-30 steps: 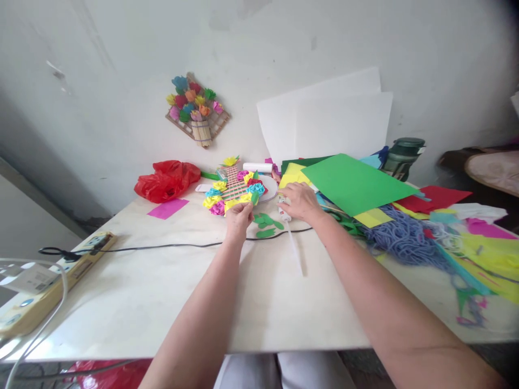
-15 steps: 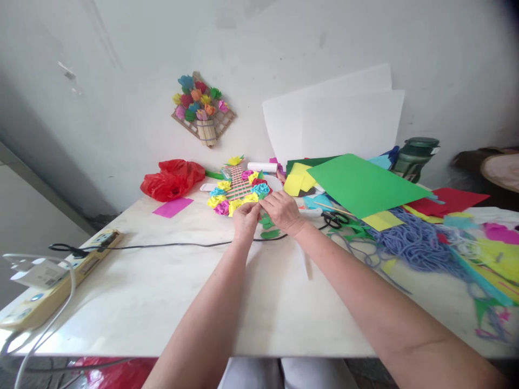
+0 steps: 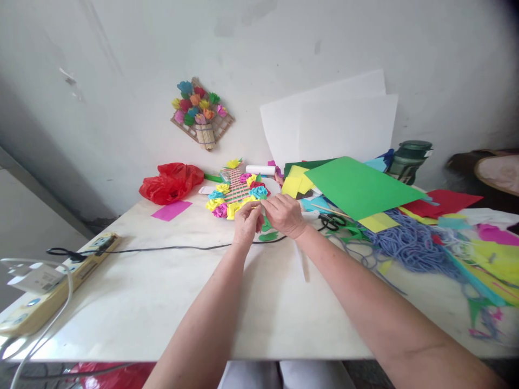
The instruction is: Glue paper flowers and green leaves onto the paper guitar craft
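Soft, even daylight is filling the scene; exposure is reading bright w/o harsh glare. The table is showing faint, diffuse shadows under the forearms. Wide-angle distortion is bending the edges, esp. the wall line at left. The top-right corner is vignetting dark. The paper clutter at far right is smearing w/ blur; the centre is staying fairly sharp.

We see left hand and right hand meeting fingertip to fingertip at near edge of paper-flower craft piece on white table. Green paper leaves just below hands, on black cable. Green sheet, scissors, blue yarn to right. Red bag, power strip to left.
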The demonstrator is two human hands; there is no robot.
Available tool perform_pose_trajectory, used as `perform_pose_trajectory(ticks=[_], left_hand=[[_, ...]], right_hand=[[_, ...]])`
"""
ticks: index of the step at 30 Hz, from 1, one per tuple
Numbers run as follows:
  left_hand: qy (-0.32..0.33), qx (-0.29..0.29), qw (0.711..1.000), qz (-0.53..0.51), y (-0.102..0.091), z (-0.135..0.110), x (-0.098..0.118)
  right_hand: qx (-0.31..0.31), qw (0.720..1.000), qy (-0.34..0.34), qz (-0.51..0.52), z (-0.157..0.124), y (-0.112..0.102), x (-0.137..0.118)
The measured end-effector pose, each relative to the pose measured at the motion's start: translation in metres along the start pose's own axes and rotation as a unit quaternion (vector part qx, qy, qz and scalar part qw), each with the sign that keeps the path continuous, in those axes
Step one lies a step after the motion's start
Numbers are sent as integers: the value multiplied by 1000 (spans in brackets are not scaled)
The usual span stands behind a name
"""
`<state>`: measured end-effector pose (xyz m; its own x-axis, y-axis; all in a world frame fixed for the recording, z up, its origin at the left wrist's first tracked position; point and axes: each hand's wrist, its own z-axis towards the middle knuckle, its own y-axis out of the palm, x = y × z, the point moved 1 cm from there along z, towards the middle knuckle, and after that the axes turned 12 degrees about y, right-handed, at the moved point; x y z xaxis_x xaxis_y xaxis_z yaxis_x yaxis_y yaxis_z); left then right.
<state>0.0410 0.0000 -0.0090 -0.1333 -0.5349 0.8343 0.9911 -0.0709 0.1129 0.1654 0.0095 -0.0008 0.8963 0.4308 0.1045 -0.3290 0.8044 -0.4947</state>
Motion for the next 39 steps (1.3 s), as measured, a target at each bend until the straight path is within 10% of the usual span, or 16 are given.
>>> perform_pose_trajectory(ticks=[6,10,15,22,39], left_hand=[[74,26,987,140,-12,8,1],[190,88,891,404,-26,23,2],[258,-19,791,555,-20,40,-7],[202,-52,711,671,2,48,-25],[79,-52,727,680,6,50,-32]], right_hand=[[58,986,136,76,9,-5,11],[74,945,289,134,20,-4,26],[42,892,417,168,47,0,35],[19,854,478,205,59,13,31],[-39,846,493,201,40,33,36]])
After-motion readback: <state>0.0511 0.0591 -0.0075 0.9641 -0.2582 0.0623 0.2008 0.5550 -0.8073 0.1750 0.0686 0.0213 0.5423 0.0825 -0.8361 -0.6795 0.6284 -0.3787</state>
